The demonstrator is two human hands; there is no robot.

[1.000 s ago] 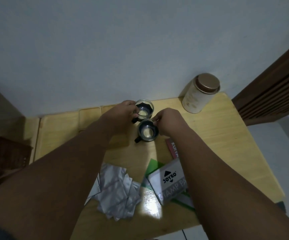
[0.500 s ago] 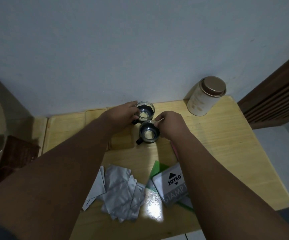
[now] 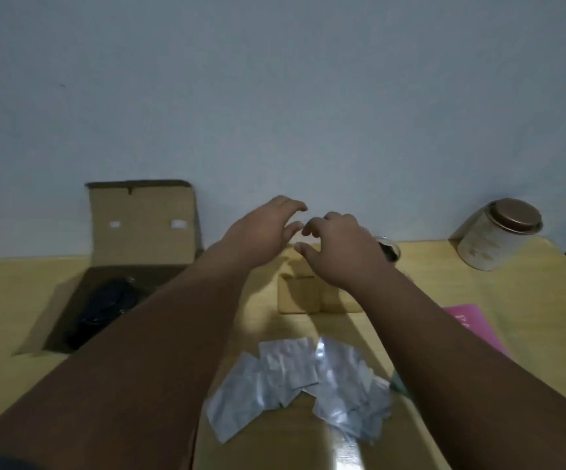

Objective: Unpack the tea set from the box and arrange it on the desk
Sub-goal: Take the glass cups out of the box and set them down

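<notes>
The left hand [image 3: 261,232] and right hand [image 3: 339,252] have lifted off the cups, fingers [image 3: 291,205] loosely apart and empty; one cup [image 3: 390,254] peeks behind the right hand on the table [image 3: 444,286], and the open box [image 3: 142,232] still holds a dark piece [image 3: 105,307], probably next.

The lone head-worn camera looked forward and down, close above the near edge of the desk [image 3: 444,269], facing the wall [image 3: 274,79] behind it.
</notes>
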